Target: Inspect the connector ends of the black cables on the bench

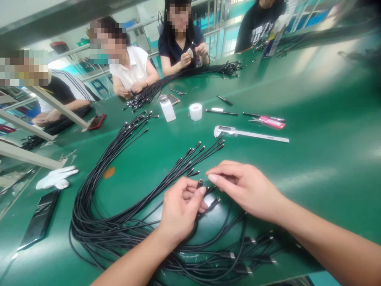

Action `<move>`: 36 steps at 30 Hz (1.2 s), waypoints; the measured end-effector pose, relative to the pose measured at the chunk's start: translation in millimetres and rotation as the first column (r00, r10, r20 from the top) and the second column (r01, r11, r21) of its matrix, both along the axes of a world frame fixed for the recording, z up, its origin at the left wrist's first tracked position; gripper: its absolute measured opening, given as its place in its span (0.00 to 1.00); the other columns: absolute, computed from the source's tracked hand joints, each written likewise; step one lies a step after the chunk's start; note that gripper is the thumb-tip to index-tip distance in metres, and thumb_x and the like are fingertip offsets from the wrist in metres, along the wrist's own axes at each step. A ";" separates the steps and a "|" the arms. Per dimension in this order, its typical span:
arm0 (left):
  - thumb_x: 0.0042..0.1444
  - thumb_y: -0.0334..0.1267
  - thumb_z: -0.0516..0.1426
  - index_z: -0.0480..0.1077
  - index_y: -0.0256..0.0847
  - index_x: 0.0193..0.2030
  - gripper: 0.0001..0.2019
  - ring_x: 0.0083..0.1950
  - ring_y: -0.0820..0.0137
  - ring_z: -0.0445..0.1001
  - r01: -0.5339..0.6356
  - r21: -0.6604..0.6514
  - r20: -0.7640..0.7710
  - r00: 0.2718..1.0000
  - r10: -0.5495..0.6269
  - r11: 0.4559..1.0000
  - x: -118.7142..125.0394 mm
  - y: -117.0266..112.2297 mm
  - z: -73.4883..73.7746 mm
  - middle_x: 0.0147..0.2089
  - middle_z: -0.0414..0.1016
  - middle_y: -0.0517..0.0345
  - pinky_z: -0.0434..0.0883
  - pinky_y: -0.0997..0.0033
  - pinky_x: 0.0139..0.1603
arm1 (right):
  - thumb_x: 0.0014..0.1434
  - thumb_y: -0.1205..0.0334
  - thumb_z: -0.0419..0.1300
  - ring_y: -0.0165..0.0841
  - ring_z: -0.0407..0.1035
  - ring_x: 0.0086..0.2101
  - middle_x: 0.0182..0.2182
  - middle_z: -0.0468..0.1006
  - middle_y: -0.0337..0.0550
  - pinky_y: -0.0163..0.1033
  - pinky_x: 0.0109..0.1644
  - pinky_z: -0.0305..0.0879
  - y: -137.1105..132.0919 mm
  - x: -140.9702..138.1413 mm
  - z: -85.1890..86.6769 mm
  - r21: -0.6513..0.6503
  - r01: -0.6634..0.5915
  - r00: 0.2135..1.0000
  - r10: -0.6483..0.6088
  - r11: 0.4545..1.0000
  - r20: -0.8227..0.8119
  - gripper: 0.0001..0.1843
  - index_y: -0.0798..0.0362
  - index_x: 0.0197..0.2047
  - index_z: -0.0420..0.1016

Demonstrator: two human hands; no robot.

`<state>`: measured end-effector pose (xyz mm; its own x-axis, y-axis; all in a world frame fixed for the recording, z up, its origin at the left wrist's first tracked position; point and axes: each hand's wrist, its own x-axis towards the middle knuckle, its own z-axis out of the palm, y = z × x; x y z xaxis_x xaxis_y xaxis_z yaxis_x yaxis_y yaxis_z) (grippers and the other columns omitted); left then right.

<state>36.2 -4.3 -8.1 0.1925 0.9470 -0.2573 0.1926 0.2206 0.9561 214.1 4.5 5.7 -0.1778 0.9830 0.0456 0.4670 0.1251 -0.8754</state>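
Observation:
My left hand (180, 208) is closed around a black cable, its plug (200, 183) sticking up between thumb and fingers. Just to the right of that plug, my right hand (248, 190) has thumb and index finger pinched together. Whether anything small is between those fingertips I cannot make out. Below and left of my hands, a bundle of black cables (89, 186) curves round in a wide bend on the green table. Several plug ends (199, 145) point up right beyond my left hand. Larger connectors (228, 254) lie under my right forearm.
A caliper (256, 134), tape roll (195, 112), white bottle (167, 108) and pens (222, 112) lie beyond my hands on the green table (327, 159). At left are a white glove (56, 177) and black phone (40, 218). Several co-workers sit opposite with another cable bundle (178, 75).

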 end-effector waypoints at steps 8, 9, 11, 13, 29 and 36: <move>0.60 0.44 0.56 0.77 0.42 0.39 0.10 0.39 0.67 0.76 0.307 0.388 -0.525 0.848 -0.065 0.869 -12.2 5.6 -1.1 0.37 0.80 0.52 0.70 0.71 0.42 | 0.64 0.50 0.53 0.27 0.69 0.28 0.31 0.77 0.42 0.33 0.33 0.65 10.0 6.9 -6.8 -0.023 0.122 0.993 -0.122 0.992 0.001 0.18 0.53 0.42 0.79; 0.61 0.43 0.55 0.77 0.43 0.37 0.11 0.37 0.69 0.76 0.410 0.366 -0.553 0.818 -0.159 0.835 -12.4 3.9 0.2 0.35 0.80 0.54 0.70 0.72 0.41 | 0.63 0.49 0.54 0.28 0.69 0.29 0.32 0.77 0.42 0.34 0.34 0.65 12.3 8.8 -8.6 -0.015 0.149 0.989 -0.149 0.989 0.000 0.18 0.53 0.43 0.78; 0.64 0.41 0.51 0.78 0.44 0.37 0.14 0.32 0.72 0.75 0.627 0.257 -0.531 0.727 -0.435 0.735 -12.4 0.4 2.1 0.30 0.80 0.58 0.69 0.76 0.37 | 0.61 0.48 0.57 0.29 0.69 0.32 0.34 0.77 0.43 0.35 0.37 0.66 16.4 12.2 -12.0 0.016 0.195 0.980 -0.194 0.981 -0.036 0.19 0.53 0.45 0.78; 0.65 0.40 0.50 0.77 0.44 0.41 0.14 0.31 0.75 0.76 0.730 0.198 -0.492 0.651 -0.578 0.654 -14.1 0.9 1.4 0.32 0.80 0.60 0.69 0.78 0.37 | 0.58 0.49 0.60 0.30 0.69 0.36 0.37 0.76 0.44 0.35 0.40 0.67 19.0 13.9 -13.3 0.060 0.216 0.970 -0.207 0.975 -0.124 0.20 0.54 0.47 0.77; 0.56 0.36 0.55 0.70 0.39 0.36 0.04 0.35 0.67 0.71 0.381 0.117 -0.882 0.465 -0.080 0.917 -42.8 47.4 5.7 0.32 0.73 0.54 0.60 0.72 0.36 | 0.53 0.53 0.63 0.20 0.53 0.18 0.22 0.65 0.32 0.28 0.20 0.50 26.5 3.8 -15.2 -0.298 0.127 0.829 -0.266 0.946 -0.492 0.18 0.56 0.43 0.72; 0.60 0.44 0.50 0.62 0.41 0.35 0.09 0.27 0.76 0.66 0.319 0.195 -0.753 0.655 -0.067 0.928 -50.2 33.4 25.9 0.27 0.68 0.64 0.60 0.77 0.30 | 0.55 0.45 0.62 0.18 0.47 0.14 0.19 0.67 0.36 0.28 0.16 0.39 25.7 -0.9 -18.6 -0.436 -0.015 0.731 -0.288 0.900 -0.619 0.23 0.59 0.40 0.70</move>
